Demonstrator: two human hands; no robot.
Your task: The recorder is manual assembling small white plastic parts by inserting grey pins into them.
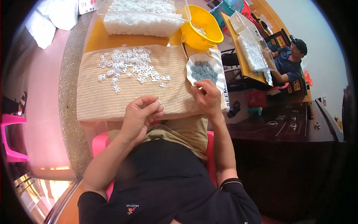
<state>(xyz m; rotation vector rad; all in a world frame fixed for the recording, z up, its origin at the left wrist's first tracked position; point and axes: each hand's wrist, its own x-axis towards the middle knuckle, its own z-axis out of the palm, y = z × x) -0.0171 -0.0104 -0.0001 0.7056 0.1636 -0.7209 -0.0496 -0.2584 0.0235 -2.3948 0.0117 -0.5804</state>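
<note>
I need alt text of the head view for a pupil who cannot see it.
A person's left hand pinches a small white piece while the right hand is at the near rim of a white dish of grey parts. White pieces lie on a striped cloth; beyond are a clear bin and yellow bucket.

Smooth plastic pieces (139, 61), rough cloth (97, 100)

pale wall (322, 52) right; pinkish floor (43, 112), speckled strip (71, 97); pink chair (15, 156) far left; dark furniture (257, 133) right.

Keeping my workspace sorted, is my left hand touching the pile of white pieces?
Apart: the head view shows bare striped cloth between the left hand and the white pile.
</note>
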